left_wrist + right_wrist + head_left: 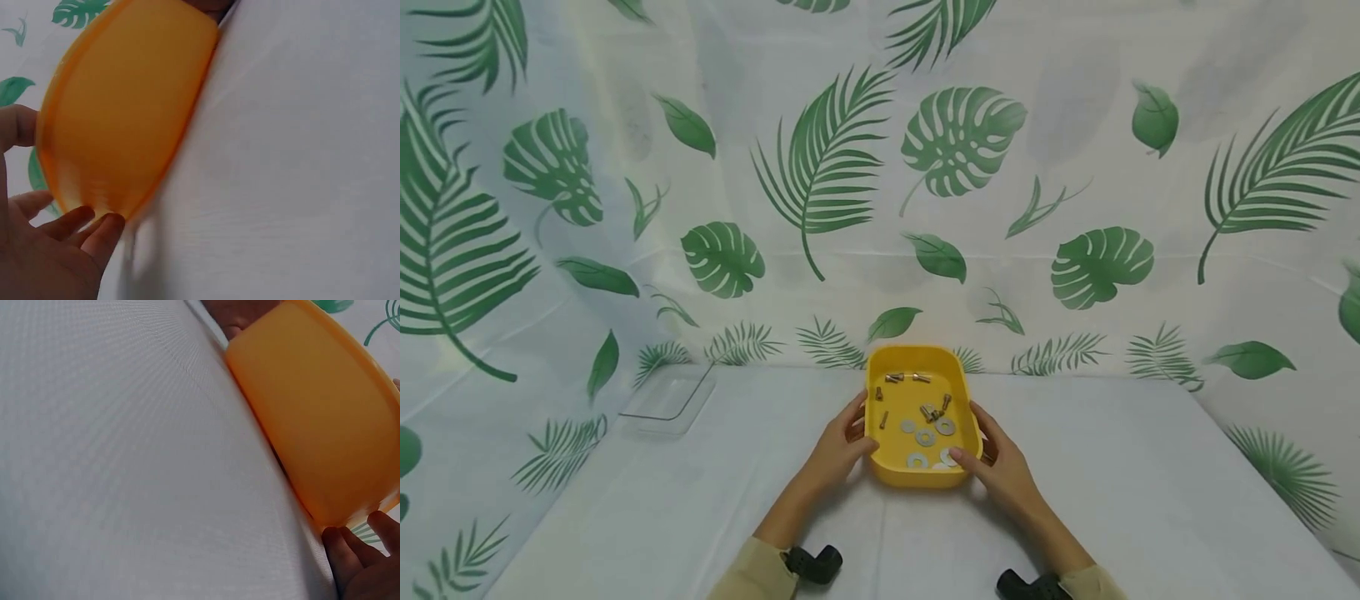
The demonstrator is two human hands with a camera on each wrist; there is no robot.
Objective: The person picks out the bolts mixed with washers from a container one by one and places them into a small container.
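Observation:
A yellow rectangular plastic tray (917, 479) is held between both hands at the middle of the table. My left hand (838, 450) grips its left side, thumb at the rim and fingers along the outer wall. On the opposite side my right hand (1006, 467) holds it, the thumb reaching over the rim near the washers. Inside lie several small metal screws (883, 419), spread over the far half and middle, and several flat washers (925, 437), mostly at the near right. The wrist views show the tray's outer wall (131, 100) and fingertips at its far end, with its contents hidden.
A clear plastic container (662, 418) stands at the table's back left. White cloth covers the table (1120, 475). Behind and along the sides hangs a white curtain (865, 308) printed with green leaves, close behind the tray's far end.

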